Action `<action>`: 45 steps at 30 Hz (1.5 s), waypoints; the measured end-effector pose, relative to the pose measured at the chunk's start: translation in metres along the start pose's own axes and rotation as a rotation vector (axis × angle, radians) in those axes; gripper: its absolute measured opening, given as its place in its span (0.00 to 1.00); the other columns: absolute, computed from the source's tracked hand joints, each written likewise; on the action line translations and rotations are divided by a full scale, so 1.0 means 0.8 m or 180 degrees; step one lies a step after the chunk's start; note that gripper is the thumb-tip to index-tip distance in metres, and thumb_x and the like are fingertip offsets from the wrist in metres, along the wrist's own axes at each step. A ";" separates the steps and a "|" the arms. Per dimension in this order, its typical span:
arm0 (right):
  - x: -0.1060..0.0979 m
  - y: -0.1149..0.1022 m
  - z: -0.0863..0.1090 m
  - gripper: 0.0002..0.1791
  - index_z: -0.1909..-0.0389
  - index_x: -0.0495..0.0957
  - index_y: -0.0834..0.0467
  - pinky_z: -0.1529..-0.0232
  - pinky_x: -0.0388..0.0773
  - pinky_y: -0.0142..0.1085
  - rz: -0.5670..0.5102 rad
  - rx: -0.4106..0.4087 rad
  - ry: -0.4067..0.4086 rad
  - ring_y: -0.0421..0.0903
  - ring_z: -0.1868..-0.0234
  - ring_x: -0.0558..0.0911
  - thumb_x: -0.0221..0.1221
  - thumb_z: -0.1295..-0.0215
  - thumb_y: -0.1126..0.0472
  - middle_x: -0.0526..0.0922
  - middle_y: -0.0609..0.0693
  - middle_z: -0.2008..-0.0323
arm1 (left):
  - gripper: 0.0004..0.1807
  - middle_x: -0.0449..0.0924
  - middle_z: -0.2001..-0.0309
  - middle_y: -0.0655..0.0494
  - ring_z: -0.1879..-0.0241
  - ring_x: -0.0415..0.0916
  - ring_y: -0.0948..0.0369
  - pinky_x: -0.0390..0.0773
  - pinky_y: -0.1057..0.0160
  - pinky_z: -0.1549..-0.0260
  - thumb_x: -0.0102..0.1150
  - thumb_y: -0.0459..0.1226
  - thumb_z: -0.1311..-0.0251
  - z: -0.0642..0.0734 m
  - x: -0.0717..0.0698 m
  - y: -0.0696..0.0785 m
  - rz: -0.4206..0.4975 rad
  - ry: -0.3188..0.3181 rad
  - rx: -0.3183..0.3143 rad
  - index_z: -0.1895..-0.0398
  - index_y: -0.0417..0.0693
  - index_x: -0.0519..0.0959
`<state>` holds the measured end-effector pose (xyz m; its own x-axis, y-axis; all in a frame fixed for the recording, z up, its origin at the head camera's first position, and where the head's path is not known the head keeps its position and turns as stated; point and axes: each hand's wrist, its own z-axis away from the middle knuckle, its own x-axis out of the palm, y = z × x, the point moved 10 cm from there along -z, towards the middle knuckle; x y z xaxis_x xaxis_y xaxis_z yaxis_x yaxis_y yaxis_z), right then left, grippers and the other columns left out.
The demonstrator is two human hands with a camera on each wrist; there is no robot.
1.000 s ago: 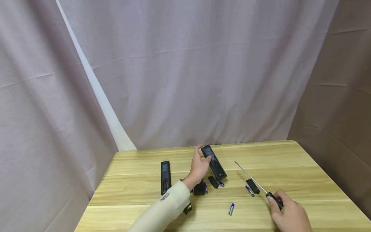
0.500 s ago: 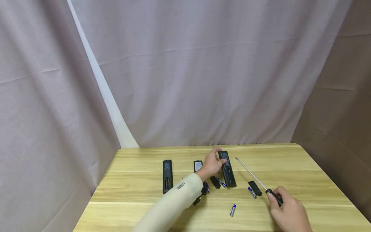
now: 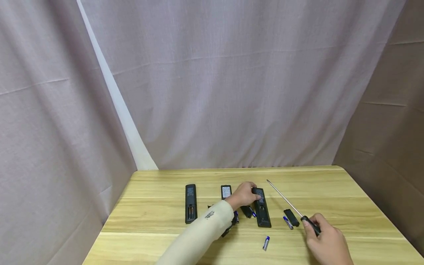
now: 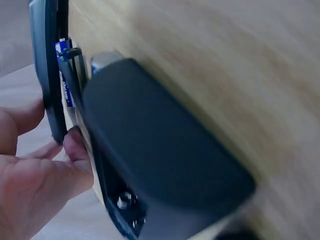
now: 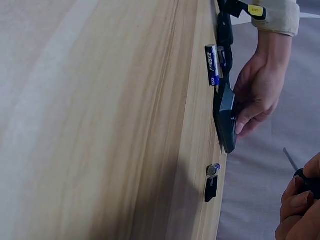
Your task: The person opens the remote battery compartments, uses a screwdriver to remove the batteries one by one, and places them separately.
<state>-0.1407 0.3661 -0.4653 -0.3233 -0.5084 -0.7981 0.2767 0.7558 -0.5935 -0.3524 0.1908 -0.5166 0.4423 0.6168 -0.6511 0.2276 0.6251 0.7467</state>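
Observation:
My left hand (image 3: pixel 244 194) grips the far end of a black remote control (image 3: pixel 263 215), back side up and low over the table, with a recess showing in its back. In the right wrist view, the left thumb and fingers hold the end of this remote (image 5: pixel 226 120). My right hand (image 3: pixel 329 239) holds a screwdriver (image 3: pixel 310 223) by its black handle, the long shaft slanting to the far left above the table. Between the hands lie a black battery cover (image 3: pixel 291 217) and a blue-and-silver battery (image 3: pixel 288 222). Another battery (image 3: pixel 266 243) lies nearer the front.
A second remote (image 3: pixel 190 197) lies at the left, batteries in its exposed compartment. A third remote (image 3: pixel 226 191) is partly hidden behind the left sleeve (image 3: pixel 205 228). Beside the left hand lie another cover (image 3: pixel 246 211) and battery (image 3: pixel 253 212). Curtains stand behind the wooden table (image 3: pixel 149 206).
The left hand has carried the remote to the right and lowered it toward the table, turning it straighter. The right hand still holds the screwdriver in nearly the same place.

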 end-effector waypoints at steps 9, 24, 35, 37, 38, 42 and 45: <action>-0.004 -0.004 -0.001 0.14 0.60 0.79 0.55 0.74 0.63 0.33 -0.0011 -0.0089 0.0105 0.45 0.74 0.73 0.56 0.19 0.49 0.81 0.48 0.77 | 0.28 0.83 0.35 0.51 0.42 0.81 0.60 0.84 0.59 0.40 0.72 0.46 0.32 0.004 -0.004 -0.003 -0.0362 -0.0158 -0.0117 0.32 0.49 0.80; -0.006 -0.013 -0.001 0.11 0.59 0.80 0.55 0.77 0.61 0.32 0.0001 -0.0245 0.0162 0.44 0.76 0.71 0.59 0.21 0.51 0.81 0.47 0.78 | 0.24 0.80 0.33 0.51 0.34 0.74 0.57 0.78 0.58 0.30 0.76 0.47 0.36 0.010 -0.009 0.004 -0.0700 -0.0372 0.0090 0.38 0.53 0.86; -0.005 -0.003 -0.006 0.12 0.56 0.79 0.56 0.73 0.64 0.34 0.0111 -0.0231 0.0004 0.45 0.74 0.73 0.57 0.19 0.50 0.82 0.48 0.75 | 0.22 0.92 0.52 0.57 0.46 0.83 0.63 0.83 0.58 0.33 0.80 0.44 0.40 0.005 -0.014 0.000 -0.0359 -0.0374 0.0040 0.43 0.52 0.89; -0.007 -0.002 -0.007 0.12 0.56 0.79 0.56 0.72 0.66 0.36 0.0138 -0.0255 0.0010 0.46 0.73 0.74 0.58 0.20 0.51 0.83 0.48 0.74 | 0.21 0.93 0.59 0.59 0.49 0.84 0.64 0.82 0.58 0.33 0.80 0.43 0.40 0.005 -0.013 0.000 -0.0384 -0.0370 0.0031 0.44 0.51 0.89; -0.008 -0.002 -0.007 0.12 0.57 0.79 0.56 0.72 0.66 0.36 0.0150 -0.0273 0.0026 0.46 0.73 0.74 0.58 0.20 0.51 0.83 0.47 0.74 | 0.21 0.92 0.62 0.60 0.50 0.84 0.65 0.82 0.58 0.33 0.80 0.43 0.40 0.005 -0.013 0.000 -0.0393 -0.0366 0.0020 0.44 0.51 0.89; -0.013 -0.001 -0.004 0.11 0.59 0.79 0.55 0.72 0.68 0.37 0.0160 -0.0313 0.0116 0.46 0.73 0.74 0.58 0.21 0.52 0.84 0.48 0.74 | 0.21 0.92 0.69 0.61 0.54 0.86 0.66 0.82 0.57 0.32 0.79 0.43 0.39 0.005 -0.009 -0.001 -0.0368 -0.0386 -0.0016 0.43 0.51 0.89; -0.015 0.000 -0.003 0.10 0.60 0.79 0.55 0.72 0.68 0.36 0.0165 -0.0326 0.0168 0.45 0.74 0.75 0.60 0.21 0.53 0.85 0.47 0.74 | 0.21 0.93 0.65 0.60 0.57 0.87 0.66 0.83 0.57 0.34 0.79 0.42 0.39 0.004 -0.008 0.001 -0.0352 -0.0390 -0.0010 0.43 0.50 0.89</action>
<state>-0.1390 0.3731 -0.4555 -0.3591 -0.4472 -0.8192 0.2011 0.8200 -0.5358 -0.3522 0.1854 -0.5114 0.5172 0.4813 -0.7077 0.2782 0.6874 0.6709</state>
